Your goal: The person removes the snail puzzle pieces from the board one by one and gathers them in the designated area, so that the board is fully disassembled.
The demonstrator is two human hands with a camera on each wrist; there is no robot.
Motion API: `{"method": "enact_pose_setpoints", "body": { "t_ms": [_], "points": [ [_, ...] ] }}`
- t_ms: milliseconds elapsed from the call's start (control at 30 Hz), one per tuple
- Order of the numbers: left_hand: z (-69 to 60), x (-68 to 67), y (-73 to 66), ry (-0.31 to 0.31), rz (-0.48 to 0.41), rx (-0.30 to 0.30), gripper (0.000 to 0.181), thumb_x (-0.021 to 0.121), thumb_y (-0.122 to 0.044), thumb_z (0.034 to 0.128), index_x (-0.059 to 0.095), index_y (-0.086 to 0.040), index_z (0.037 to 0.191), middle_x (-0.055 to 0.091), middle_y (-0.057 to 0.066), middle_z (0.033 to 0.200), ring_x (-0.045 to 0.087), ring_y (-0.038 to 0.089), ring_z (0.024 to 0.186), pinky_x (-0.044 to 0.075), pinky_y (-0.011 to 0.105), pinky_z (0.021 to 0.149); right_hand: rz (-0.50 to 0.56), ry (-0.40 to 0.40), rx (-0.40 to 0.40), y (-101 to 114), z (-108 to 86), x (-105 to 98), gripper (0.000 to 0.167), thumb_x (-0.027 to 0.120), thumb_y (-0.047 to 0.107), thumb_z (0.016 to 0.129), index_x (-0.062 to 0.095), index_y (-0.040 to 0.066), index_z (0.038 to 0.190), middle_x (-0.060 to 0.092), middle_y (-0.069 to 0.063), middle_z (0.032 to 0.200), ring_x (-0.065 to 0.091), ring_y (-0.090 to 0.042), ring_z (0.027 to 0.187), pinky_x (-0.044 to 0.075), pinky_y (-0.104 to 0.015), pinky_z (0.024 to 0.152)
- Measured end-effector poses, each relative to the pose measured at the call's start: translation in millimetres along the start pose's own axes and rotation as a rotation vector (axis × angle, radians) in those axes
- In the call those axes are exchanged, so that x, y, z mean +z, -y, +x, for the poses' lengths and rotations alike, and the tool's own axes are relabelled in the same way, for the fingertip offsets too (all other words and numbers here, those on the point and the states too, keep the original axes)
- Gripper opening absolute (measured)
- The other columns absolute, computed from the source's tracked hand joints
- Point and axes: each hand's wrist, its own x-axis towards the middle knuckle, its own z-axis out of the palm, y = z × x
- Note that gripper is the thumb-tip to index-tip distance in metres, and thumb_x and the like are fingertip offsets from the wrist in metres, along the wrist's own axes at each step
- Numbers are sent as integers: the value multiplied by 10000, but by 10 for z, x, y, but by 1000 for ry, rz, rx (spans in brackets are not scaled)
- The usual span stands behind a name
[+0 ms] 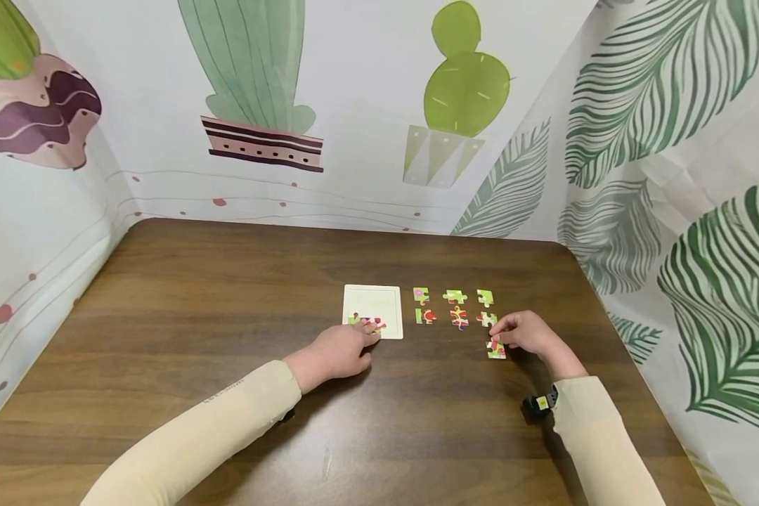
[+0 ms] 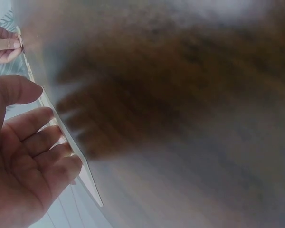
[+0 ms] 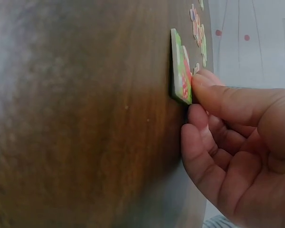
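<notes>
My right hand (image 1: 526, 332) pinches a jigsaw puzzle piece (image 1: 496, 351) between thumb and index finger, at the near end of the right column of pieces. In the right wrist view this puzzle piece (image 3: 182, 71) is green with red and leans slightly off the wooden surface. With fingertips laid on the lower part of a cream puzzle board (image 1: 388, 299), my left hand (image 1: 338, 350) touches joined puzzle pieces (image 1: 357, 318) there and partly hides them. Its fingers (image 2: 42, 137) look loosely bent in the left wrist view.
Loose puzzle pieces (image 1: 455, 296) lie in rows right of the board, between the two hands. All of it is on a brown wooden table (image 1: 240, 281). Behind and beside the table hang printed cloth walls (image 1: 367, 105) with cacti and leaves.
</notes>
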Motion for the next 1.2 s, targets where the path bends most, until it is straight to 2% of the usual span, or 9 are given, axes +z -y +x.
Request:
{"method": "enact_pose_setpoints", "body": {
  "t_ms": [200, 433, 833, 1033, 1200],
  "points": [
    [10, 18, 4, -39, 17, 18, 428, 583, -140, 935, 679, -64, 1345, 622, 151, 1458, 578, 337, 1384, 514, 477, 1085, 7, -4, -19, -29, -10, 14, 177, 672, 10, 913, 727, -108, 1033, 775, -95, 893, 629, -65, 768, 552, -263, 705],
    [51, 8, -5, -125, 87, 76, 341, 592, -118, 926, 746, -55, 1224, 704, 119, 1345, 664, 290, 1275, 547, 431, 1045, 8, -10, -34, -33, -22, 19, 178, 660, -4, 908, 724, -118, 1028, 770, -105, 891, 631, -58, 777, 553, -258, 704],
    [67, -20, -20, -129, 93, 87, 299, 604, -128, 922, 757, -51, 1167, 726, 110, 1291, 682, 274, 1235, 563, 422, 1018, 21, -36, -6, -18, -36, 33, 182, 657, -2, 910, 727, -114, 1036, 754, -62, 873, 624, -55, 746, 565, -244, 699],
    [45, -1, -10, -166, 101, 106, 287, 614, -126, 922, 757, -43, 1157, 732, 112, 1257, 686, 279, 1215, 557, 417, 1025, 67, -18, 19, -18, -34, 23, 194, 643, -4, 930, 712, -124, 1066, 755, -55, 900, 630, -42, 759, 577, -239, 712],
    [18, -7, 4, -214, 111, 136, 259, 611, -118, 930, 765, -41, 1123, 746, 95, 1224, 701, 267, 1170, 575, 399, 988, 115, -15, 33, 12, -49, -2, 232, 632, 37, 963, 679, -127, 1120, 734, -67, 953, 649, -63, 806, 616, -300, 775]
  ]
}}
